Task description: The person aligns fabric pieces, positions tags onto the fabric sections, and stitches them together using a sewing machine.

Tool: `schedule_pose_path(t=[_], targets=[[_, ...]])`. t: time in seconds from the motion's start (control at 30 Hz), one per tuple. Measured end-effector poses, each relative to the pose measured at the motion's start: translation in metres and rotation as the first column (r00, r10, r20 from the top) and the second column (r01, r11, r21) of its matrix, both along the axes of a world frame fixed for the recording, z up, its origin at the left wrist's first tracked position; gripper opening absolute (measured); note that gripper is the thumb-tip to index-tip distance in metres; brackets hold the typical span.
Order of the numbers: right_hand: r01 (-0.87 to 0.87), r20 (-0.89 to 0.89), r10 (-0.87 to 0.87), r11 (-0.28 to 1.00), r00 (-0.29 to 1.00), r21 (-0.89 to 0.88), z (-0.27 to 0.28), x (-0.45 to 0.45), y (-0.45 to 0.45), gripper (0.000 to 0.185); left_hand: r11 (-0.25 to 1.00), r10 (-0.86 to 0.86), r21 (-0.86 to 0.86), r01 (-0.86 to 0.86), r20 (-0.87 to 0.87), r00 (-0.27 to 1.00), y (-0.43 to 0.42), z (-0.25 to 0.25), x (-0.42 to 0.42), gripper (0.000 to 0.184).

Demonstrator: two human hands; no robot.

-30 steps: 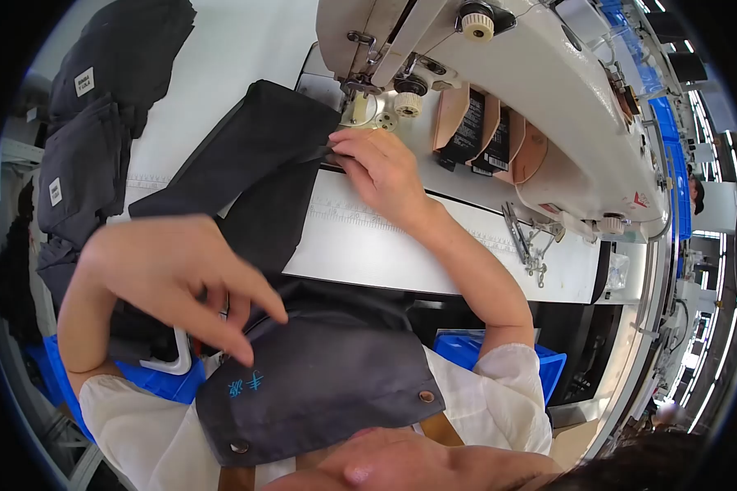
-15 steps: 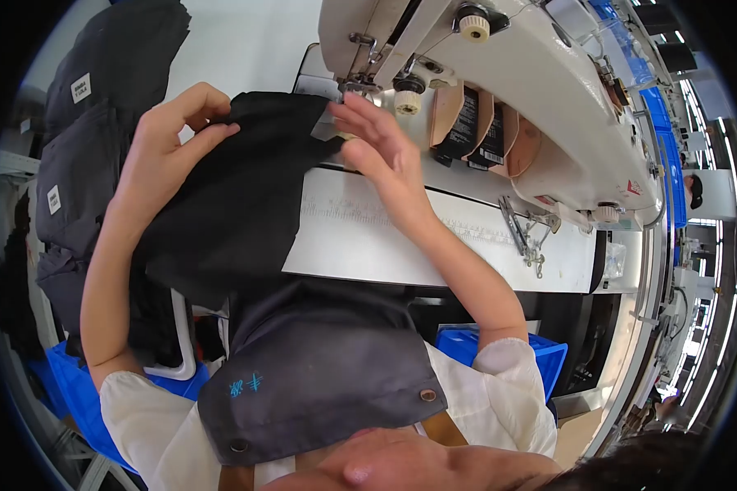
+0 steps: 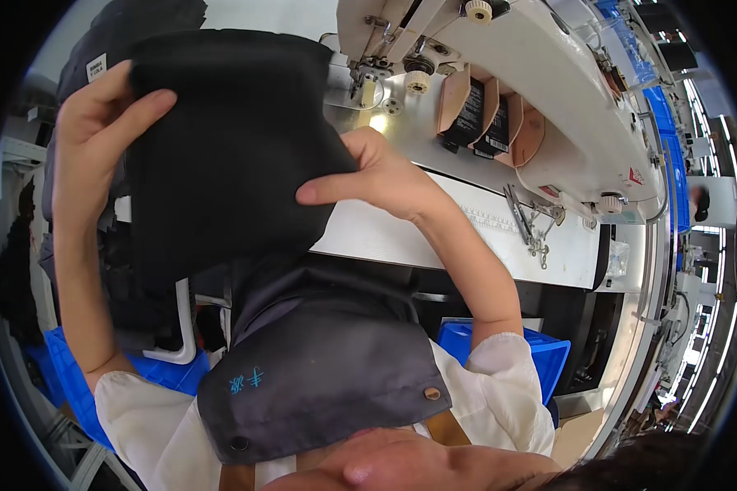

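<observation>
A black fabric piece (image 3: 229,155) hangs spread between my two hands, in front of the sewing machine's needle area. My left hand (image 3: 98,123) grips its upper left corner, with the thumb on the near face. At the right edge, my right hand (image 3: 377,176) holds the cloth, its thumb flat on the front and the other fingers partly hidden behind. The white sewing machine (image 3: 549,90) stands to the right, its presser foot and needle area (image 3: 373,82) apart from the cloth.
Dark folded fabric pieces with a white label (image 3: 97,67) are piled at the left. Cardboard holders with black tags (image 3: 471,114) stand under the machine arm. A metal attachment (image 3: 528,225) lies on the white ruled table (image 3: 467,237). Blue bins (image 3: 540,348) sit below.
The black fabric has come away from the needle area and is now raised and spread wider. My left hand moved left; my right hand moved slightly down and now grips the right edge.
</observation>
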State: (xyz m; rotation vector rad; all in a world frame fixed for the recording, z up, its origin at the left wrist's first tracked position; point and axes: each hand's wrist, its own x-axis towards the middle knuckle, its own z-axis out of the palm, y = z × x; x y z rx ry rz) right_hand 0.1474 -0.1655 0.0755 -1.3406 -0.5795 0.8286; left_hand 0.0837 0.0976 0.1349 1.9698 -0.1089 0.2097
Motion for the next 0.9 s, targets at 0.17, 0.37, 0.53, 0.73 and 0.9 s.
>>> schedule_pose_path(t=[0.17, 0.37, 0.53, 0.73, 0.9], targets=[[0.269, 0.218, -0.193, 0.873, 0.957, -0.407, -0.039, 0.030, -0.006, 0.019, 0.952, 0.171, 0.249, -0.180, 0.058, 0.984, -0.002, -0.092, 0.056, 0.027], [0.408, 0.508, -0.182, 0.830, 0.842, -0.379, -0.048, 0.032, -0.013, 0.023, 0.838, -0.253, 0.545, 0.028, 0.344, 0.904, -0.074, -0.123, 0.057, 0.019], [0.499, 0.773, -0.005, 0.766, 0.635, -0.406, -0.045, 0.030, -0.035, 0.016, 0.827, -0.360, 0.538, 0.163, 0.283, 0.889, -0.065, -0.125, 0.059, 0.011], [0.499, 0.917, -0.022, 0.844, 0.397, -0.196, -0.066, 0.028, -0.037, 0.011, 0.773, -0.394, 0.615, 0.157, 0.271, 0.878, -0.061, -0.115, 0.063, 0.020], [0.465, 0.985, 0.067, 0.875, 0.162, -0.136, -0.071, 0.018, -0.029, 0.024, 0.842, -0.138, 0.528, 0.107, 0.018, 0.990, -0.081, -0.099, 0.088, 0.043]])
